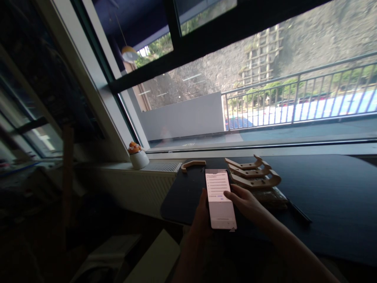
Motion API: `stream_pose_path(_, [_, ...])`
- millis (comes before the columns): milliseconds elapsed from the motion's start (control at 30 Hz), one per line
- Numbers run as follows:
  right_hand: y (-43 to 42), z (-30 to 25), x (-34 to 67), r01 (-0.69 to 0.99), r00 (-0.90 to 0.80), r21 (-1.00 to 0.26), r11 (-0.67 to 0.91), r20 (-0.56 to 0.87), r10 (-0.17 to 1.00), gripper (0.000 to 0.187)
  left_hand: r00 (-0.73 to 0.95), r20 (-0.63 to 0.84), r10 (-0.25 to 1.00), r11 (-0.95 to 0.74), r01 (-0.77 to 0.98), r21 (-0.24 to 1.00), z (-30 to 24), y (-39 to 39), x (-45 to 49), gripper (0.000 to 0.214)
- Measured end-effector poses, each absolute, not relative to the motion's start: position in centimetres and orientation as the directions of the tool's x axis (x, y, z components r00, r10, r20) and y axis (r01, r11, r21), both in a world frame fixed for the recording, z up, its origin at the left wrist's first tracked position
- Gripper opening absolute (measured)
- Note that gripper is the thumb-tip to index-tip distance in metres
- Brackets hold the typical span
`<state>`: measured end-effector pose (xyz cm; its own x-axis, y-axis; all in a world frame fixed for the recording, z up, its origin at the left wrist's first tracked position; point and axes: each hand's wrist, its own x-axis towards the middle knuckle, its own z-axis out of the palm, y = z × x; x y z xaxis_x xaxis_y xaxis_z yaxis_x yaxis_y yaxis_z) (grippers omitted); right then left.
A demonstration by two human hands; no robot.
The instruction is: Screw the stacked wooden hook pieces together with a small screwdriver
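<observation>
A lit smartphone (220,214) is held upright over the near edge of a dark table, its screen showing lines of text too small to read. My left hand (202,214) is wrapped round its left side, the fingers mostly hidden behind it. At the right edge, my right hand (243,200) grips the phone, with one digit lying on the screen. Just beyond that hand, several curved wooden pieces with dark holes (255,181) rest in a row, partly on a brownish plastic-wrapped packet (271,196). Another bent wooden piece (193,164) lies past the phone's upper left.
The dark table (332,184) stretches right beneath a wide window. A thin black stick-like object (299,211) lies near the packet. On the sill stands a white pot with an orange top (138,157), beside a radiator (147,188). Pale boxes (156,257) sit low at left.
</observation>
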<state>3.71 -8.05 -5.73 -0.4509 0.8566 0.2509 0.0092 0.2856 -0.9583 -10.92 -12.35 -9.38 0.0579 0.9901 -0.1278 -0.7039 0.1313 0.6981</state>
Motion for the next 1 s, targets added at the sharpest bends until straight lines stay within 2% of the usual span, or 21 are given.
stream_pose_path(367, [-8.18, -5.58, 3.76, 0.003, -0.458, -0.963, 0.271, 0.24, 0.856, 0.035, 0.076, -0.102, 0.992, 0.126, -0.71, 0.693, -9.57, -12.11, -10.99, 0.061])
stream_pose_path(1000, [-7.45, -4.84, 3.54, 0.007, -0.405, -0.98, 0.199, 0.179, 0.897, 0.05, 0.051, -0.136, 0.989, 0.134, -0.677, 0.724, -9.39, -12.34, -10.87, 0.062])
